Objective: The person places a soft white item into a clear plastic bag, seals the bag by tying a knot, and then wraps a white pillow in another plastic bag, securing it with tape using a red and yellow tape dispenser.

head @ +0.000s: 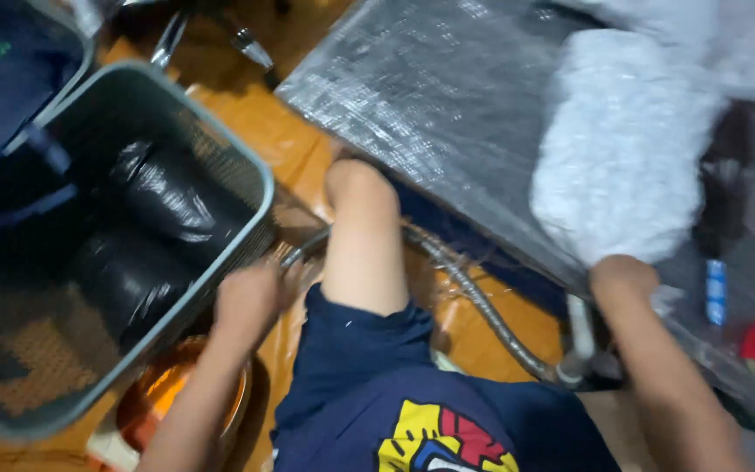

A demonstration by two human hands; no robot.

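Dark blue shorts (369, 376) and a bare knee (356, 188) fill the foreground. Left hand (251, 297) lies against the grey mesh basket (259, 188), fingers apparently curled around the ribbed metal hose (482, 306) running rightward. Right hand (622, 275) grips the white padded bundle (622, 149) directly above it; finger positions are too blurred to tell.

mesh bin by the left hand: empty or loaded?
Loaded. The grey mesh bin holds black plastic-wrapped bundles; the left hand is at its rim.
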